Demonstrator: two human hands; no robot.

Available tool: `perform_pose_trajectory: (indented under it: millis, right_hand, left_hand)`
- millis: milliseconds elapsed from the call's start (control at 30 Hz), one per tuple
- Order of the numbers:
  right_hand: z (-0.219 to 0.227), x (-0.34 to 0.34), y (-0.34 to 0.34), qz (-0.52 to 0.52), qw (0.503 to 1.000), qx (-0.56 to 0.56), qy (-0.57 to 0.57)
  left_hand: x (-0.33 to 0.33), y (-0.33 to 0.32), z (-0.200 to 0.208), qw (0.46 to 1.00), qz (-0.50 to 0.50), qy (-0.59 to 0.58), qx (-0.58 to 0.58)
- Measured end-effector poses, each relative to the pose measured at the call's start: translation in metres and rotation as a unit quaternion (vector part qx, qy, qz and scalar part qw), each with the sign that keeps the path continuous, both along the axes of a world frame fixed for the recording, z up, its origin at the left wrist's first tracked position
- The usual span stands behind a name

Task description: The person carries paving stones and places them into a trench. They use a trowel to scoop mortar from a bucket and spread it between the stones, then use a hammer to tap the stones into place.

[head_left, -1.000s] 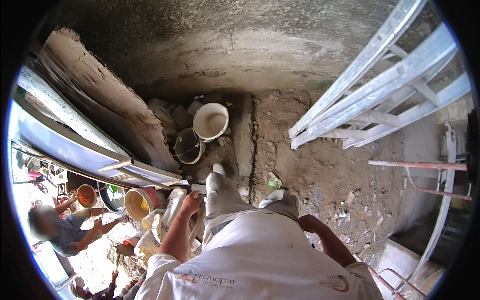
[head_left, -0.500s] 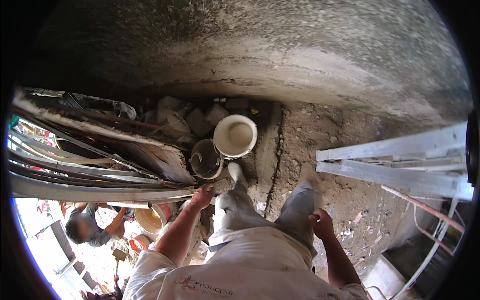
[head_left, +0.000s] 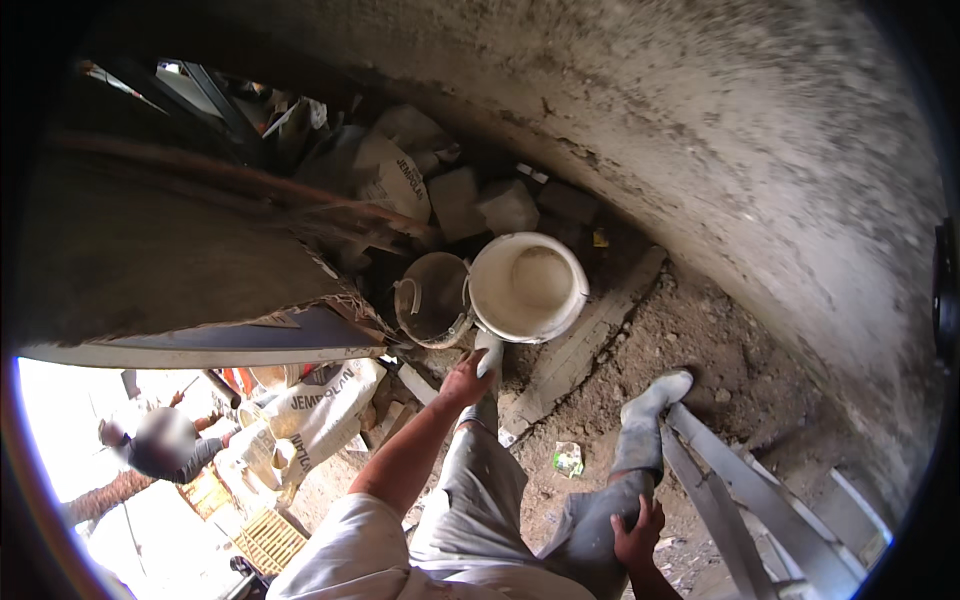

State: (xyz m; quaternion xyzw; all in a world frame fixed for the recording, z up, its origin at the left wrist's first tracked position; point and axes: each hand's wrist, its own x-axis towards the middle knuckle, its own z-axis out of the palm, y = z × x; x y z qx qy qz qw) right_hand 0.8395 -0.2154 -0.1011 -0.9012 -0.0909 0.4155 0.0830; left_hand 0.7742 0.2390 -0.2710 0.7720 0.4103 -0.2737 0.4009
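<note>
Left hand reaches, fingers apart, toward white bucket, not yet gripped; right hand clasps the knee.

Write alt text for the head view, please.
A person's left hand reaches toward a round white plastic bucket on a dirt floor, beside a grey dirty bucket. The right hand rests on the right knee.

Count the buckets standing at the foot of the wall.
2: a white bucket by the rubble, and a darker, dirtier bucket touching its left side. More may be hidden behind the rubble and sacks.
</note>
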Motion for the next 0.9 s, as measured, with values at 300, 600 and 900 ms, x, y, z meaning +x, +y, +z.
perform_pose_trajectory:
  millis: [300,600,900]
  right_hand:
    - [0.000,0.015,0.001,0.014,0.999,0.019,-0.030]
    - [-0.007,0.013,0.027,0.017,0.998,-0.060,0.009]
    - [-0.015,0.026,0.060,0.018,0.995,-0.086,0.047]
  left_hand:
    - [0.135,0.054,-0.139,0.959,0.026,-0.210,0.191]
    - [0.206,0.241,-0.248,0.951,-0.054,-0.092,0.290]
    - [0.228,0.319,-0.292,0.959,-0.069,-0.097,0.256]
